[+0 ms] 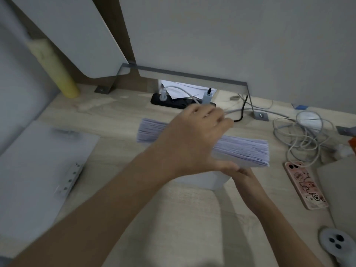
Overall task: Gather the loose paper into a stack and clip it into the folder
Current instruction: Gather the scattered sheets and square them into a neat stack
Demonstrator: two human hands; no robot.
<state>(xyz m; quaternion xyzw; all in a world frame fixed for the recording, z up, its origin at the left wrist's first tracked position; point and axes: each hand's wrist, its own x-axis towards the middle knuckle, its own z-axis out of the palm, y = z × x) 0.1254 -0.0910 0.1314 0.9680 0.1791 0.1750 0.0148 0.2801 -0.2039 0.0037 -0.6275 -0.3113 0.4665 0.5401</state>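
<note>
The paper stack [240, 149] is held on edge at the middle of the counter [119, 116], sheet edges up. The left hand [192, 139] clamps it from above, fingers [210, 114] curled over the far face. The right hand [245, 175] meets its near side (its fingers are hidden, so I cannot tell their state). The open folder [38, 160] lies well to the left, and a pink-cased phone [306, 184] lies to the right.

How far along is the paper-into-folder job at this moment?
Done: the paper already forms one stack, standing on edge on the desk. In hand: the left hand grips it from above; the right hand meets its near side, grip hidden. Remaining: the folder lies open at the left, its clip holding no paper; clipping not yet done.
</note>
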